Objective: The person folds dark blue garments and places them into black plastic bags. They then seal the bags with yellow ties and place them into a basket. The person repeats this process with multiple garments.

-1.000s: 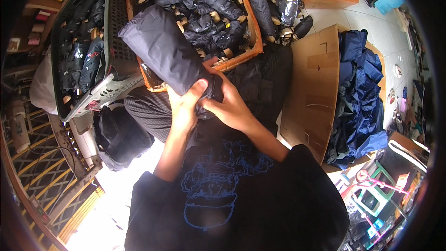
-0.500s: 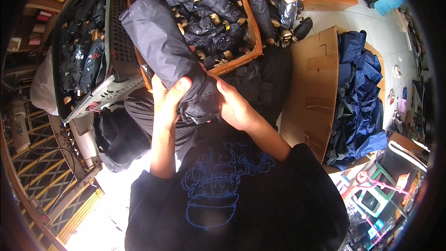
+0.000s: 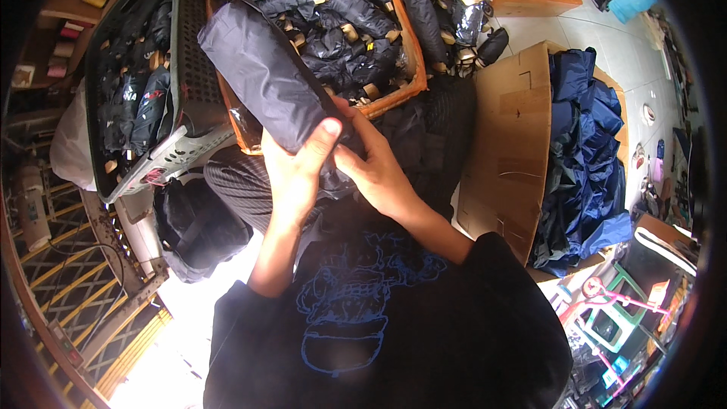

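Note:
Tilted up toward the far left, a plump black fabric roll [image 3: 261, 72] rests between my two hands. My left hand [image 3: 297, 170] is closed round its near end from the left side, the thumb laid on top. From the right, my right hand [image 3: 371, 163] grips the same near end, with its thumb close to the left one. That end is mostly hidden by the fingers. Just beyond the roll stands an orange-edged box [image 3: 418, 79] with several similar dark bundles [image 3: 356, 11] in it, some with pale tabs.
At the left is a grey-green perforated crate [image 3: 198, 68] holding more dark bundles. A cardboard box [image 3: 503, 159] with navy fabric [image 3: 587, 159] stands at the right. More bundles [image 3: 435, 26] lie beyond the orange-edged box. A black bag [image 3: 201, 220] sits by my left leg.
Both hands have come closer together at the roll's near end, the left shifting right and the right moving slightly left. The roll's near end now shows less.

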Tool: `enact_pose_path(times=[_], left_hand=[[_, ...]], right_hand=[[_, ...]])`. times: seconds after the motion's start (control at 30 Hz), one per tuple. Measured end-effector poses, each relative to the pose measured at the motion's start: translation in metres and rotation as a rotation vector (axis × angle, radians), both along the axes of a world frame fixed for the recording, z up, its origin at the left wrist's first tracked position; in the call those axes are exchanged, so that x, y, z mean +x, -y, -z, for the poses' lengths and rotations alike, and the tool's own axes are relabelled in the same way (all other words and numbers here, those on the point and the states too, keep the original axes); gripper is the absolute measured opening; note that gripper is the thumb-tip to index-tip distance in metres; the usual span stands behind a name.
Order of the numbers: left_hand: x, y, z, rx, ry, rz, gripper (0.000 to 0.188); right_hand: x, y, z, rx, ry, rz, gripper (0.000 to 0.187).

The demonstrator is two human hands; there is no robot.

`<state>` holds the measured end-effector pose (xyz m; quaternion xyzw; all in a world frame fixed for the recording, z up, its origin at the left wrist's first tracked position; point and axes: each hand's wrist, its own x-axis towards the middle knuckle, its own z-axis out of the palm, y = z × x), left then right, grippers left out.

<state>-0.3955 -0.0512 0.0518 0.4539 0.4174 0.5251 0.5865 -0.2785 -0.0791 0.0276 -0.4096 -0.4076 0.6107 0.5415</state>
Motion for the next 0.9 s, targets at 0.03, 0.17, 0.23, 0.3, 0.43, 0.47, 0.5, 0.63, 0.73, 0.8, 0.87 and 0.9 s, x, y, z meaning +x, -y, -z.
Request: enact_pose_path(times=[0.03, 0.17, 0.23, 0.3, 0.43, 0.47, 0.5, 0.63, 0.73, 0.8, 0.87, 0.9], left_hand=[[0.003, 0.003, -0.001, 0.007, -0.007, -0.023, 0.034], [0.01, 0.01, 0.003, -0.055, 0.011, -0.071, 0.033], [0.013, 0.01, 0.003, -0.062, 0.055, -0.059, 0.034], [0.009, 0.01, 0.004, -0.115, 0.054, -0.063, 0.052], [-0.003, 0.003, 0.011, -0.118, 0.11, -0.12, 0.059], [-0.003, 0.002, 0.008, -0.083, 0.136, -0.126, 0.058], [-0.002, 0.003, 0.008, -0.089, 0.075, -0.15, 0.058], [0.002, 0.012, 0.003, -0.107, -0.046, -0.126, 0.058], [0.004, 0.017, -0.003, -0.124, -0.063, -0.077, 0.057], [0.007, 0.023, 0.003, -0.128, -0.057, -0.143, 0.048], [0.015, 0.031, 0.01, -0.146, -0.065, -0.219, 0.047], [0.015, 0.036, 0.017, -0.257, -0.055, -0.215, 0.054]], right_hand=[[-0.002, 0.0, 0.0, 0.003, -0.005, 0.02, 0.048], [-0.004, 0.001, 0.004, -0.028, 0.035, 0.095, 0.048], [-0.006, 0.001, 0.011, -0.028, 0.048, 0.11, 0.049], [-0.006, 0.001, 0.012, -0.045, 0.029, 0.082, 0.051], [-0.003, -0.003, 0.007, 0.016, 0.015, -0.07, 0.058], [-0.002, -0.004, 0.006, -0.014, -0.03, -0.126, 0.059], [0.0, -0.003, -0.001, -0.111, -0.119, -0.192, 0.062], [0.004, 0.004, -0.003, -0.178, -0.138, -0.174, 0.064], [0.0, 0.011, 0.007, -0.086, -0.026, -0.079, 0.063], [0.003, 0.014, 0.002, -0.166, -0.01, -0.076, 0.06], [0.003, 0.016, 0.002, -0.185, 0.024, -0.03, 0.057], [0.0, 0.017, 0.006, -0.166, 0.05, 0.015, 0.056]])
